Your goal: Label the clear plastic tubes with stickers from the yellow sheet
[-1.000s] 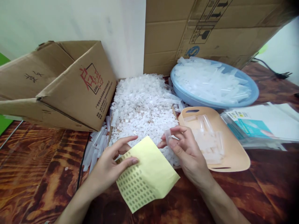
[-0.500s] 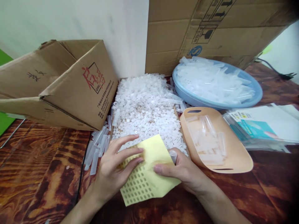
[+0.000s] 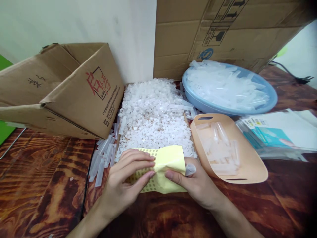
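So, one wooden surface (image 3: 279,195), running out of frame. Behind the heap of clear pieces (image 3: 153,122) stands one large carton (image 3: 180,36), top cut off, showing two black arrows, a glass symbol and a round blue mark. Left of the heap, one open carton (image 3: 81,96), cropped at its far left, reads QIWU under red characters; the finer print is too small. Back right of the heap, one blue basin (image 3: 213,107) piled with clear tubes past counting. Just right of the heap, one peach tray (image 3: 252,168), its tubes overlapping too much to count. Farther right of the heap, packets (image 3: 272,135) with teal printing, lettering blurred.

And two hands at the heap's near end! The left hand (image 3: 131,175) pinches the yellow sheet (image 3: 173,155); the right hand (image 3: 200,181) clamps its other end, thumb on top, fingers mostly hidden. The sheet covers part of the heap's near end, its rows of dark marks unreadable. Smallest, one clear tube (image 3: 190,169), only its tip peeking out by the right thumb.
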